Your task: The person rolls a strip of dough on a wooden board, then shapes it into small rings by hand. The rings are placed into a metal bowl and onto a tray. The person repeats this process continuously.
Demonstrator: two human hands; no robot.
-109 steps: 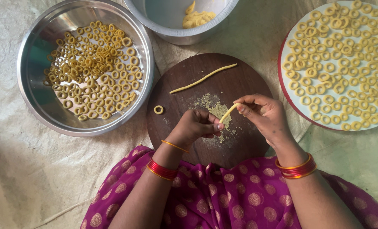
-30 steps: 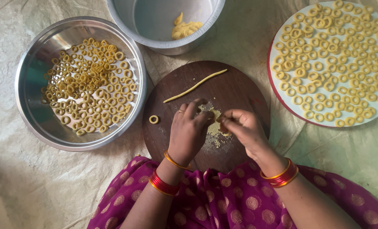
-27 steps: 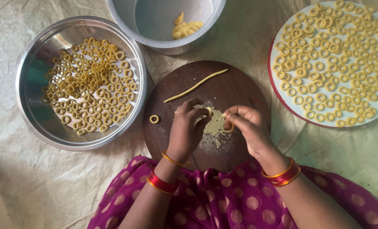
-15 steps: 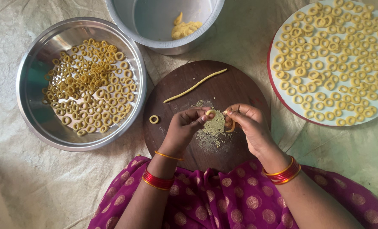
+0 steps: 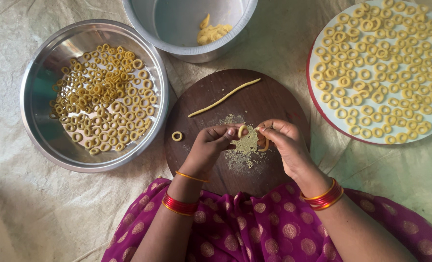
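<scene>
Dough strip (image 5: 263, 143) curled between pinching left hand (image 5: 210, 145) and right hand (image 5: 285, 143) fingertips, over round board (image 5: 274, 99) (second strip (image 5: 224, 98) lying diagonal, upper-right to lower-left).

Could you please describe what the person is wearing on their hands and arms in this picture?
Both forearms are bare, with no sleeves in view. The left hand has a thin orange-gold bangle at the wrist and a stack of red bangles further up the arm. The right hand has a stack of red and gold bangles at the wrist. I see no rings. A magenta garment with gold dots covers the lap.
</scene>
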